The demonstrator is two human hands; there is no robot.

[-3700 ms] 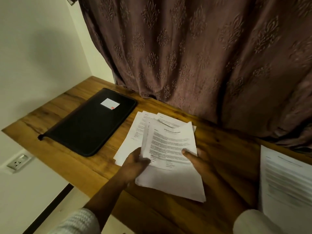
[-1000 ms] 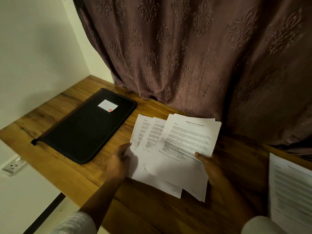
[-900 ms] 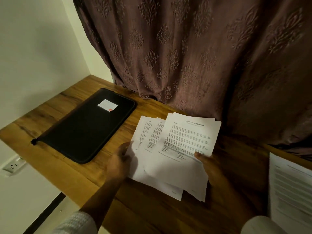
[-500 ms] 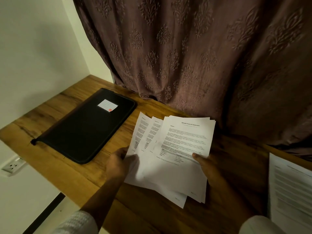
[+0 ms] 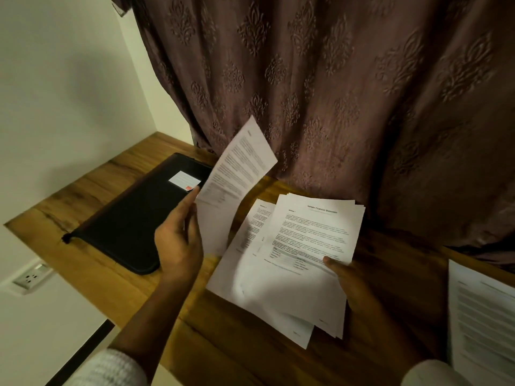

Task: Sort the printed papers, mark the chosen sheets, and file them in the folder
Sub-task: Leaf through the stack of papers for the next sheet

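Left hand (image 5: 178, 240): pinching the lower left edge of a single sheet (image 5: 239, 168), forefinger laid up along the margin.
Single sheet, position: raised clear of the desk, tilted and bowed, top corner in front of the curtain.
Right hand (image 5: 351, 280): thumb pressed on the face of the fanned stack (image 5: 306, 246); fingers hidden beneath, judged to be gripping from below.
Stack, position: over the middle of the desk, just right of the raised sheet, a financial-statement heading uppermost. Resting or lifted: cannot tell.
Folder (image 5: 133, 218): black, closed, flat on the desk at left, white label (image 5: 184, 180) on the cover, far corner hidden behind the raised sheet.
Handling, paper: light and limp, sagging when held by one edge. Smooth faces likely to slide over one another; easily creased by a hard pinch. Best taken at a margin or corner, with support under the middle for several sheets together.
Handling, folder: judged semi-stiff; to be opened before filing.
Separate sheet (image 5: 482, 316): printed, at the right edge of view, well apart from the stack.
Surface: wooden desk (image 5: 250, 358), grained, flat, matte.
Room: patterned brown curtain (image 5: 334, 93) directly behind the desk, pale wall (image 5: 69, 79) at left, socket (image 5: 30, 277) below desk level; light dim and warm.
Marking tool: none visible.
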